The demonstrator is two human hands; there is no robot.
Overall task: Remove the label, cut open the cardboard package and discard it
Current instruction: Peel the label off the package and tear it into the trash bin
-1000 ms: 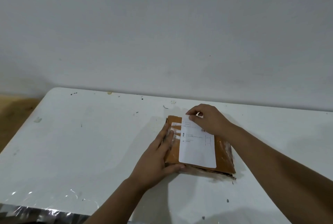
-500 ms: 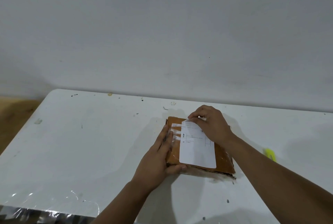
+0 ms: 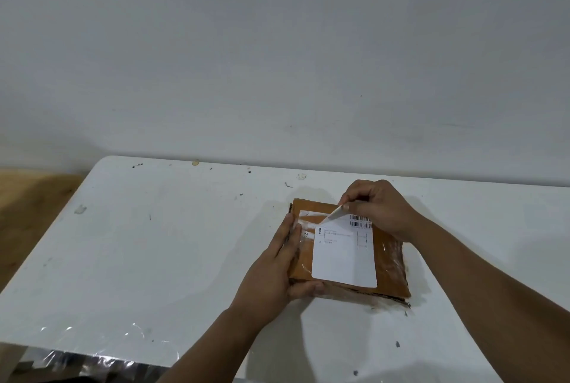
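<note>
A flat brown cardboard package (image 3: 390, 271) lies on the white table (image 3: 154, 259), wrapped in clear tape. A white shipping label (image 3: 344, 256) with barcodes covers most of its top. My left hand (image 3: 274, 271) presses flat on the package's left edge, thumb hooked under the near side. My right hand (image 3: 377, 207) pinches the label's far left corner, which is lifted and curled off the cardboard. A pale strip of residue shows where that corner was stuck.
The table's far edge meets a plain white wall (image 3: 277, 59). Crinkled clear plastic film (image 3: 101, 361) hangs over the near left edge. Brown floor (image 3: 27, 197) shows past the table's left side. Small dark specks dot the tabletop.
My right hand has peeled the label's far left corner up and toward the right, exposing the barcodes. The left hand stays pressed on the package.
</note>
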